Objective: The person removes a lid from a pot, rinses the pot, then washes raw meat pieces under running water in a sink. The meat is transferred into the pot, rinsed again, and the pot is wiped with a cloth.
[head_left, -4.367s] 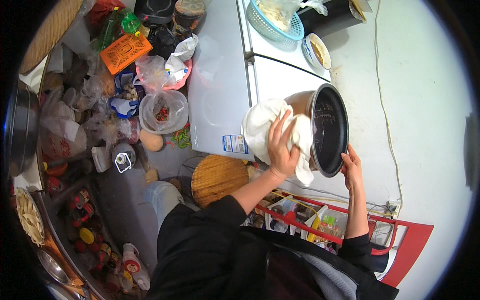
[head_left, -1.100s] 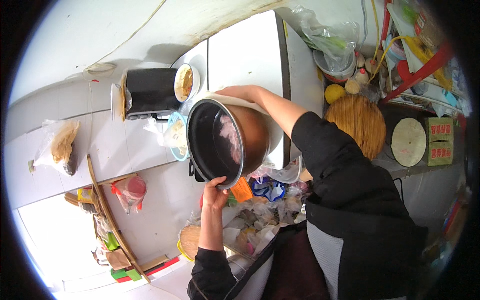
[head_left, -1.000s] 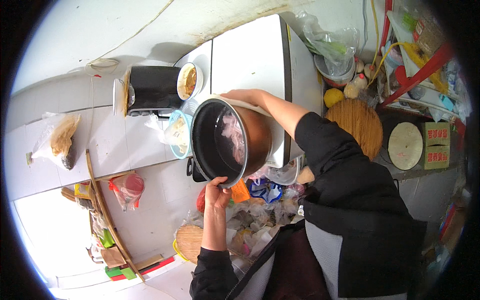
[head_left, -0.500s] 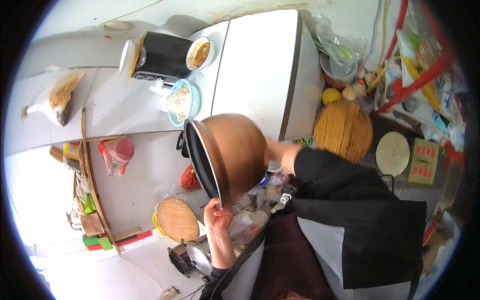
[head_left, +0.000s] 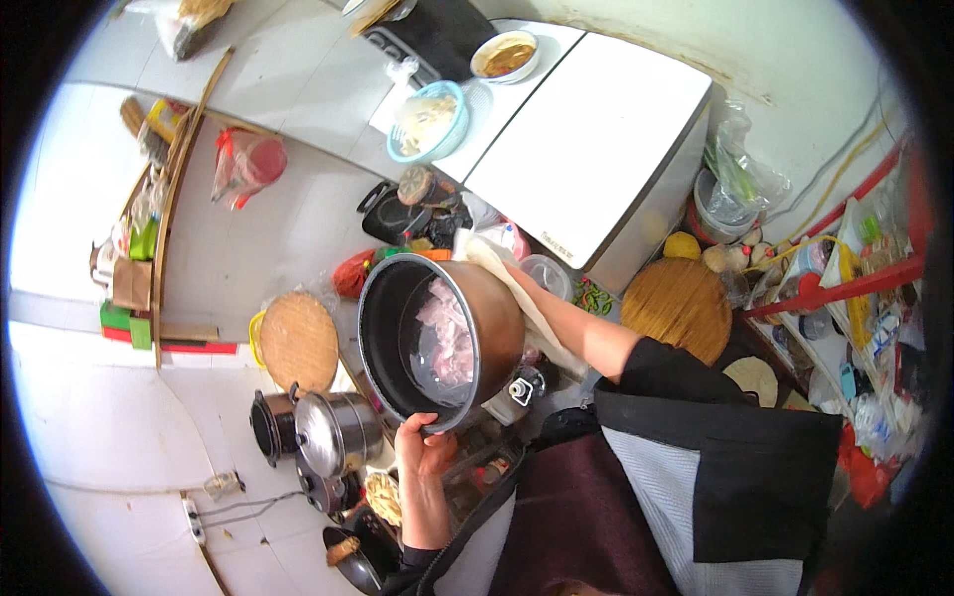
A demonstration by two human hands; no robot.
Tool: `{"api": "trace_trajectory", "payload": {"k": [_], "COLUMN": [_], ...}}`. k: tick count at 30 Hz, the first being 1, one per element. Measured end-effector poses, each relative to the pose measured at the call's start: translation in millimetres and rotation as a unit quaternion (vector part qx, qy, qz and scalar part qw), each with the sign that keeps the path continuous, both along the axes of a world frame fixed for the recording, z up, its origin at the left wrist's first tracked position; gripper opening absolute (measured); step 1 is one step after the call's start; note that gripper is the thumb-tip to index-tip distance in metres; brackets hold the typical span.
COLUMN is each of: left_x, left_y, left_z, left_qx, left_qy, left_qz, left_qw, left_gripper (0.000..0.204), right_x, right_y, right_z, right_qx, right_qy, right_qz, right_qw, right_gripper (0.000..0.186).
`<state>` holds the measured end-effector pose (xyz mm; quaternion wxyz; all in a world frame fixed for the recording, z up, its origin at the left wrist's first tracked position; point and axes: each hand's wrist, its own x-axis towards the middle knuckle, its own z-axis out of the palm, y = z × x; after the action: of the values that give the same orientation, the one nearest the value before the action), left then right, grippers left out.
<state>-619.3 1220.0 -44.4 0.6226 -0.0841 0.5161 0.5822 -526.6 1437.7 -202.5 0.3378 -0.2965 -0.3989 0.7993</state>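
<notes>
A large rice-cooker inner pot [head_left: 499, 316], copper-coloured outside and dark inside, is held up in front of me, tilted with its mouth facing left and toward me. Crumpled pinkish-white stuff [head_left: 447, 338] shows inside; whether it is plastic film or food I cannot tell. My left hand [head_left: 425, 447] grips the near rim, thumb over the edge. Reaching round the pot's right side, my right hand [head_left: 527, 283] is against a cream cloth [head_left: 542, 323] that hangs along the outer wall. The cloth and pot hide most of its fingers.
A white cabinet top [head_left: 586, 139] stands beyond the pot, beside a blue basket [head_left: 429, 121] and a bowl of brown food [head_left: 505, 57]. Steel pots [head_left: 338, 432] and a round board [head_left: 298, 341] are at left. A wooden board [head_left: 679, 310] and cluttered red-framed shelf [head_left: 845, 288] lie right.
The pot has turned so that its inside and the pinkish stuff now show. A cream cloth has come into sight at my right hand. My left hand still holds the rim.
</notes>
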Motion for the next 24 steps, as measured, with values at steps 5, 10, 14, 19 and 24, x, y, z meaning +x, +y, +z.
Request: {"api": "trace_trajectory", "payload": {"k": [5,10,14,19,24], "left_x": [-3,9,15,12,6], "left_y": [-45,-94,-127,-165,-200], "left_z": [-8,-26,-45,-54,-62], "left_qx": [-0.048,-0.044,0.034,-0.023,-0.039], "left_qy": [0.022,0.081,0.102,0.060,0.055], "left_qz": [0.115,0.216,0.256,0.323,0.380], "left_qw": [0.992,0.972,0.961,0.944,0.923], "left_gripper": [0.008,0.018,0.023,0.023,0.022], "right_x": [-3,11,44,89,68], "right_y": [-70,-143,-86,138,152], "right_z": [13,-8,-54,19,146], "right_qx": [0.154,0.289,0.422,0.694,0.611], "right_qy": [-0.079,-0.100,-0.204,-0.417,-0.687], "right_qz": [0.048,0.208,0.313,-0.104,-0.138], "right_qw": [0.984,0.929,0.826,0.578,0.368], "right_gripper": [0.041,0.040,0.040,0.040,0.047]}}
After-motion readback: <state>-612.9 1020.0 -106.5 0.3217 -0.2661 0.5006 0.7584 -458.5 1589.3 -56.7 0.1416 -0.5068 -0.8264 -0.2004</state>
